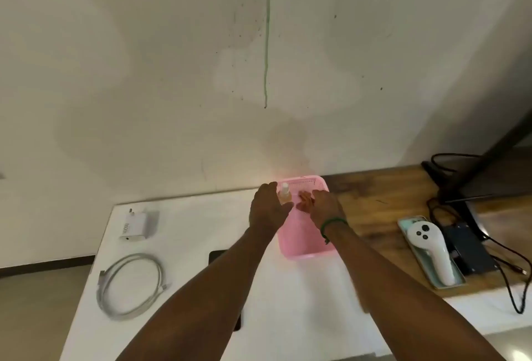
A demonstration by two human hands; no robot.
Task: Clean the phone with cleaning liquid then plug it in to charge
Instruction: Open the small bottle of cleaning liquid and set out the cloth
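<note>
- Progress: barely begun, I'd say. No sign of wiping or plugging; fetching the liquid looks like the step in hand.
- Whereabouts: phone (218,257) lies flat on white table (187,234), a dark slab mostly hidden under the left forearm, just beside the pink basket (305,251).
- Grip, L side: left hand (267,209) is at the basket's far-left corner, fingers curved round a small spray bottle (285,191) w/ white cap & amber-ish liquid. Firm hold or not, can't tell.
- Grip, R side: right hand (325,206) is also in the basket, fingers pointing at sth orange-ish & blurred, maybe a cloth. Apart or pinching, can't tell.
- Basket contents: bottle plus that orange item; rest hidden behind the hands.
- Remaining: spray, wipe, then hook up the coiled charging cable (131,285) & charger brick (135,226), both loose on the table's left side, apart from each other.
</note>
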